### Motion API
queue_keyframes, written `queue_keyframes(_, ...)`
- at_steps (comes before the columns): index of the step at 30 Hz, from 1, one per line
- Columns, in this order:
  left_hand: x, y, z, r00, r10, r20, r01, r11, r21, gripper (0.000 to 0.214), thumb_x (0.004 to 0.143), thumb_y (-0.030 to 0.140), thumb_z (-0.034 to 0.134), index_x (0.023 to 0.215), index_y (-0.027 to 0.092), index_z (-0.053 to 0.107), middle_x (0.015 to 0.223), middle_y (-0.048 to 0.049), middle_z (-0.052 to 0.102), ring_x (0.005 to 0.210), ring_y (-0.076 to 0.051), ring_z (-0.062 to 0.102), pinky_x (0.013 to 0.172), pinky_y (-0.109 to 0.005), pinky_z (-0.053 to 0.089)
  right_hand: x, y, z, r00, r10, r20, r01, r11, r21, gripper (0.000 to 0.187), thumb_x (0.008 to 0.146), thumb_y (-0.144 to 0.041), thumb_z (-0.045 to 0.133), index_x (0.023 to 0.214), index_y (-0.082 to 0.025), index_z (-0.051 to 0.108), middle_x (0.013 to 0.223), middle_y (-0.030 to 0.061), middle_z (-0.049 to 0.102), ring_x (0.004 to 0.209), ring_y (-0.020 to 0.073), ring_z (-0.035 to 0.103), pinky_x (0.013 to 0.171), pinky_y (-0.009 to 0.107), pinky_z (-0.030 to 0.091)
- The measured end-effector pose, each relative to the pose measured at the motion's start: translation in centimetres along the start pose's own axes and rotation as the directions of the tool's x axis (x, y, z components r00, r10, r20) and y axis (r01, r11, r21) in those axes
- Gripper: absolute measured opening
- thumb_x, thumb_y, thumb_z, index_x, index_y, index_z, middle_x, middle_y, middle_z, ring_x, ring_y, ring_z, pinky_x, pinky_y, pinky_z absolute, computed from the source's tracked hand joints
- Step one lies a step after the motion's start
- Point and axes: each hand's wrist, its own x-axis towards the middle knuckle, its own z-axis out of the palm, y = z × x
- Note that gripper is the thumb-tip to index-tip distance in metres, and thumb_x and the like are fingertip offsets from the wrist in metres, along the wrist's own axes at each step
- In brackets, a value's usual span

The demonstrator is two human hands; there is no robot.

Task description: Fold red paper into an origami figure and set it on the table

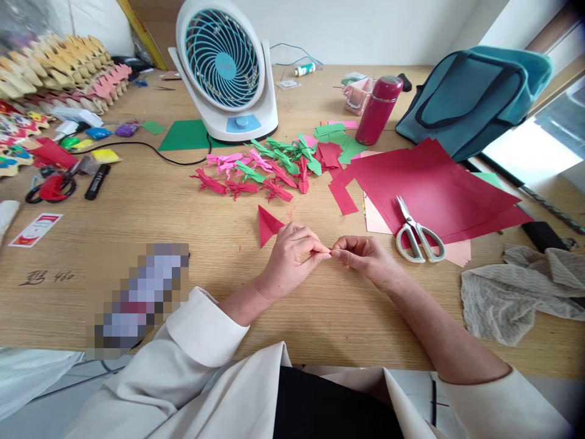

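My left hand (295, 253) is closed, its thumb and fingers pinching a folded red paper (269, 226). The paper's pointed, triangular end sticks out past the left knuckles. A sliver of red shows at the fingertips, where my right hand (365, 259) pinches with thumb and forefinger. Both sets of fingertips nearly meet just above the table, and most of the paper between them is hidden. Beyond the hands lies a pile of folded paper figures (278, 157) in red, pink and green. White-handled scissors (418, 235) rest to the right of my right hand.
Red paper sheets (439, 183) lie under the scissors. At the back stand a white fan (249, 125), a red flask (379, 110) and a teal bag (461, 103). A crumpled cloth (507, 299) is at right; black-handled scissors (50, 186) and a black marker (97, 182) lie left.
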Motion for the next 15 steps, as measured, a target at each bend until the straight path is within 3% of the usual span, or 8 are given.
queue_keyframes(5, 0.3, 0.09, -0.28, 0.995, 0.099, 0.032, -0.102, 0.987, 0.126, 0.021, 0.092, 0.032, 0.065, 0.075, 0.02, 0.066, 0.076, -0.0004, 0.069, 0.08, -0.017, 0.052, 0.087, -0.037, 0.041, 0.03, 0.39, -0.34, 0.999, -0.025, 0.043, 0.025, 1.0, 0.0, 0.041, 0.079, -0.056, 0.071, 0.079, -0.016, 0.065, 0.062, -0.0036, 0.047, 0.057, 0.0093, 0.034, 0.052, 0.026, 0.022)
queue_keyframes(10, 0.38, 0.17, -0.44, 0.983, 0.18, 0.033, -0.183, 0.962, 0.201, 0.018, 0.093, 0.029, 0.063, 0.077, 0.02, 0.064, 0.079, 0.001, 0.069, 0.084, -0.017, 0.054, 0.105, -0.044, 0.036, 0.05, 0.32, -0.36, 0.998, -0.027, 0.062, 0.028, 1.0, -0.011, 0.044, 0.079, -0.06, 0.069, 0.077, -0.016, 0.064, 0.061, -0.0042, 0.043, 0.058, 0.0096, 0.031, 0.052, 0.026, 0.021)
queue_keyframes(15, 0.38, 0.58, -0.74, 0.981, 0.156, 0.113, -0.181, 0.947, 0.264, 0.016, 0.095, 0.027, 0.057, 0.083, 0.022, 0.065, 0.085, -0.0005, 0.07, 0.091, -0.019, 0.055, 0.114, -0.048, 0.028, 0.02, 0.43, -0.31, 0.998, -0.025, 0.05, 0.027, 0.999, -0.028, 0.044, 0.08, -0.06, 0.069, 0.078, -0.016, 0.064, 0.065, -0.0028, 0.047, 0.059, 0.0098, 0.033, 0.051, 0.026, 0.023)
